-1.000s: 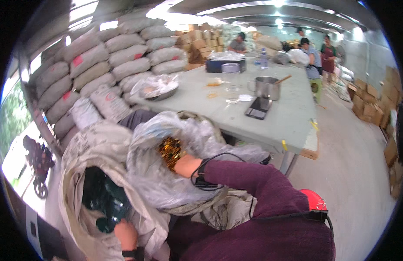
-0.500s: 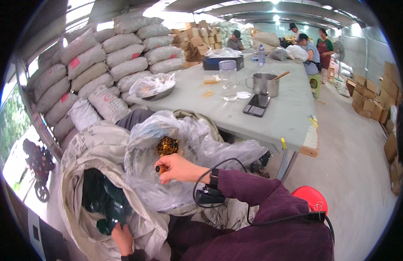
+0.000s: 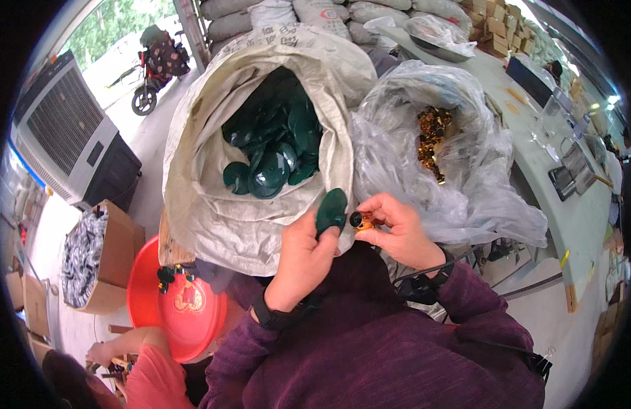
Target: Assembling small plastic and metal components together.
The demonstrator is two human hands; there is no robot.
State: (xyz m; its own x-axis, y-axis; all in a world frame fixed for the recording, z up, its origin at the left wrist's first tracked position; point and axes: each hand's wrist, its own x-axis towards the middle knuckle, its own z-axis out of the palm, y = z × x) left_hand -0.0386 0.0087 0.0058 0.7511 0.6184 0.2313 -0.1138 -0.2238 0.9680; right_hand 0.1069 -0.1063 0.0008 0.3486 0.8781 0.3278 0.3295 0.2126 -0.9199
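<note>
Warehouse floor, stacked sacks behind. Left hand [image 3: 303,255] pinching a dark green disc [image 3: 331,210] upright; right hand [image 3: 394,228] gripping a small black-and-gold piece [image 3: 360,220] just beside it — both at chest height. Beyond: woven sack [image 3: 213,204] of green discs, clear bag [image 3: 479,184] of gold parts, red basin [image 3: 179,307] lower left.

Warehouse / small assembly workshop, semi-open to the street. Evidence: stacked woven sacks [image 3: 315,10] along the wall, cardboard boxes [image 3: 503,24] piled at the back, long grey bench [image 3: 533,146] with trays and tools, open sack of dark green discs [image 3: 274,146], clear bag of small gold parts [image 3: 433,140], big industrial air cooler [image 3: 67,133], motorbike [image 3: 155,65] parked outside.
</note>
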